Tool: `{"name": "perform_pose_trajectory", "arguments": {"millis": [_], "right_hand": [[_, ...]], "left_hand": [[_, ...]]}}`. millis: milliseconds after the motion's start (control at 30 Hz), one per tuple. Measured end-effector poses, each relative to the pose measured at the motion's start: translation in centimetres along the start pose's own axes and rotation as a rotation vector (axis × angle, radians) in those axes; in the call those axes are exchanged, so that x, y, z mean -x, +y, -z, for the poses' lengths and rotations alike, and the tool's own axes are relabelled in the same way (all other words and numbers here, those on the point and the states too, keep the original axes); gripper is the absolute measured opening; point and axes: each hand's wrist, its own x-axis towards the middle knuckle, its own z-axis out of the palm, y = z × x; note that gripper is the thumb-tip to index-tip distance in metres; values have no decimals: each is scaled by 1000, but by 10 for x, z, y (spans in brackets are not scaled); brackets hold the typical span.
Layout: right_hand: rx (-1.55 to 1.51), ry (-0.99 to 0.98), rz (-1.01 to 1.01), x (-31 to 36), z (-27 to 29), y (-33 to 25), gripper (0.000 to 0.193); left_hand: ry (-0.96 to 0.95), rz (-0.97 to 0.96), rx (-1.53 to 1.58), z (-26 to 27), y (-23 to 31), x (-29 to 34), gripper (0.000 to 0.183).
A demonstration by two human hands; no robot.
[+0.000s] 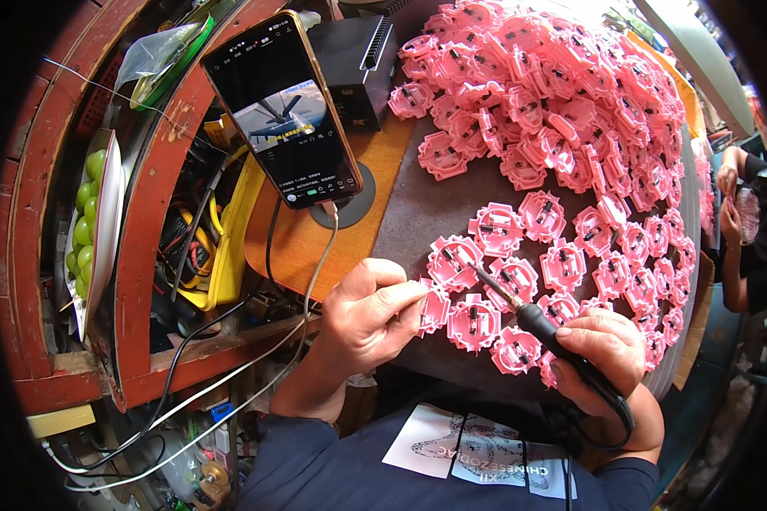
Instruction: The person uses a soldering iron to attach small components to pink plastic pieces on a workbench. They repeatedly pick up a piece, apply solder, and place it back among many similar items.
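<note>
In my right hand (pixel 603 351) is a soldering iron (pixel 539 325) with a black handle and a thin metal tip. Its tip reaches a pink plastic housing (pixel 452 258) that has small dark and metallic parts inside. My left hand (pixel 368 313) is closed in a pinch at the left of that housing, by another pink housing (pixel 435 308) that its fingers partly cover. Whatever the pinch holds is too small or hidden to make out. Several more pink housings, such as one (pixel 474 323) just below the iron's tip, lie face up in loose rows.
A heap of pink housings (pixel 554 94) covers the far side of the grey work surface (pixel 418 213). At the left, a phone (pixel 285 111) stands before a black box (pixel 354 68). A yellow bin (pixel 239 230), green grapes (pixel 89 213) and cables flank it. Another person's hands (pixel 729 200) show far right.
</note>
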Motion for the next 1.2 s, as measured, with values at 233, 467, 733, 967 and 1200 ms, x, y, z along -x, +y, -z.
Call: {"name": "perform_pose_trajectory", "arguments": {"millis": [233, 467, 733, 967, 1200], "right_hand": [[9, 25, 5, 2, 0, 1, 38], [27, 11, 7, 1, -1, 0, 39], [28, -4, 2, 1, 1, -1, 38], [16, 5, 6, 1, 0, 0, 38], [20, -4, 5, 1, 0, -1, 37]], "left_hand": [[9, 2, 12, -1, -1, 0, 26], [2, 1, 8, 0, -2, 0, 25], [6, -7, 4, 0, -2, 0, 24], [1, 16, 13, 0, -2, 1, 24], [-20, 41, 1, 1, 1, 1, 25]]}}
